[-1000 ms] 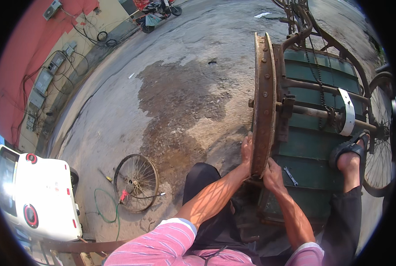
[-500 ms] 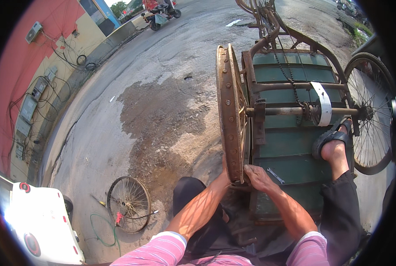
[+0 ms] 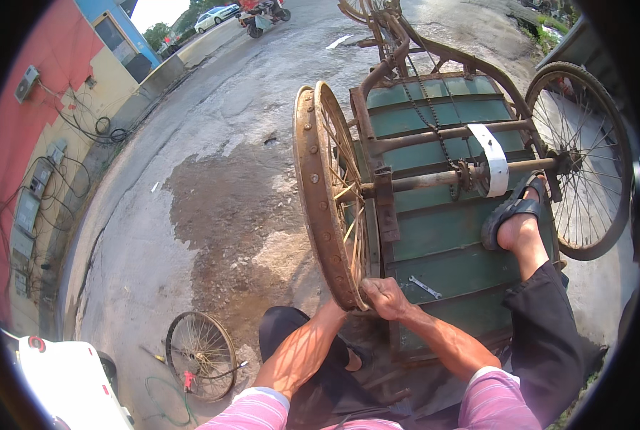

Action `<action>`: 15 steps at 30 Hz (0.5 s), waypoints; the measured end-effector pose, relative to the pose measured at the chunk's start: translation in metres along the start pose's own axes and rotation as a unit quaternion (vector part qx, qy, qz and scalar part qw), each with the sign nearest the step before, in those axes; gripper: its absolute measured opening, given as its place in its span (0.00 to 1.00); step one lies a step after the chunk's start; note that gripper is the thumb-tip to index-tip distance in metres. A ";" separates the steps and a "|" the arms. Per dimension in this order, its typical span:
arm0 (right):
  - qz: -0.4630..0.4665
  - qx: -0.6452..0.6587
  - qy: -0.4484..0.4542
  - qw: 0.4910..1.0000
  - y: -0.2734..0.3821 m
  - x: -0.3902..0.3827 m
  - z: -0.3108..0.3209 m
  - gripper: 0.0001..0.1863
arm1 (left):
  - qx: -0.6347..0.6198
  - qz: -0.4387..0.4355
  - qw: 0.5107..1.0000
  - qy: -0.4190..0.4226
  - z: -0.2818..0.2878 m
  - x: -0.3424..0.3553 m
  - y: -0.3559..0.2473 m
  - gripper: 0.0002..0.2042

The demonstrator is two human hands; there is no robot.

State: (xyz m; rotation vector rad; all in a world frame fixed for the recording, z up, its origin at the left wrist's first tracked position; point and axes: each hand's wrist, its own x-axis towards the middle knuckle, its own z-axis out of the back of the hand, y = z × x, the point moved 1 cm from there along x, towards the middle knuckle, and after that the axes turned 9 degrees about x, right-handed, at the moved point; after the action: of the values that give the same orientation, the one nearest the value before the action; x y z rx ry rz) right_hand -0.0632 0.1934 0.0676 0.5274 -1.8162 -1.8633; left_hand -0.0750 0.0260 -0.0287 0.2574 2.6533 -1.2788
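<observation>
A rusty bare wheel rim (image 3: 318,193) with bolt heads along its outer face and spokes inside stands tilted at the left end of the axle (image 3: 434,180) of an upturned cart. My right hand (image 3: 384,298) is closed on the rim's near lower edge, thumb against the metal. Against the left side of the same edge is my left hand (image 3: 336,312); its fingers are hidden by the rim. On the green ribbed cart bed (image 3: 434,226) lies a small wrench (image 3: 425,287), right of my right hand.
My sandalled foot (image 3: 515,215) rests on the cart bed. A spoked wheel with tyre (image 3: 606,183) is at the axle's right end; a chain (image 3: 427,115) runs forward. Another wheel (image 3: 201,356) lies on the ground near a green hose (image 3: 164,412). A white vehicle (image 3: 65,383) stands lower left.
The rim's lower end has swung left, so the rim leans more and its spokes show more. Both hands moved with it. The whole view has also shifted a little.
</observation>
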 end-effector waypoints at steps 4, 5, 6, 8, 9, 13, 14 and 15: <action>-0.015 0.084 -0.010 0.996 0.002 -0.003 -0.007 0.27 | 0.000 -0.003 1.000 -0.002 0.005 -0.002 0.001 0.18; -0.035 0.108 -0.003 0.993 0.001 -0.004 -0.003 0.28 | -0.001 -0.001 1.000 0.001 0.003 -0.002 0.002 0.18; -0.054 0.158 0.024 0.986 0.007 -0.006 -0.002 0.26 | 0.002 -0.001 1.000 -0.001 0.006 -0.007 0.000 0.19; -0.064 0.139 0.039 0.987 0.020 0.000 0.005 0.25 | 0.007 -0.005 1.000 -0.001 0.009 -0.009 -0.004 0.19; -0.073 0.128 0.047 0.988 0.027 0.000 0.010 0.24 | 0.007 -0.006 1.000 0.000 0.007 -0.009 -0.004 0.19; -0.080 0.175 -0.003 0.981 0.039 0.001 0.003 0.21 | 0.011 -0.013 1.000 -0.006 0.010 -0.014 -0.011 0.20; -0.092 0.172 -0.010 0.981 0.045 -0.002 0.003 0.23 | 0.009 -0.013 1.000 -0.005 0.010 -0.015 -0.011 0.20; -0.098 0.185 0.009 0.978 0.043 -0.003 0.005 0.24 | 0.008 -0.015 1.000 -0.005 0.008 -0.014 -0.010 0.20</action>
State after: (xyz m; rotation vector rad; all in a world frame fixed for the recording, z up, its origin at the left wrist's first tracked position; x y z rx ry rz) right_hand -0.0605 0.1998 0.1109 0.8795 -2.1798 -1.6327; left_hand -0.0631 0.0121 -0.0228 0.2143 2.6492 -1.3059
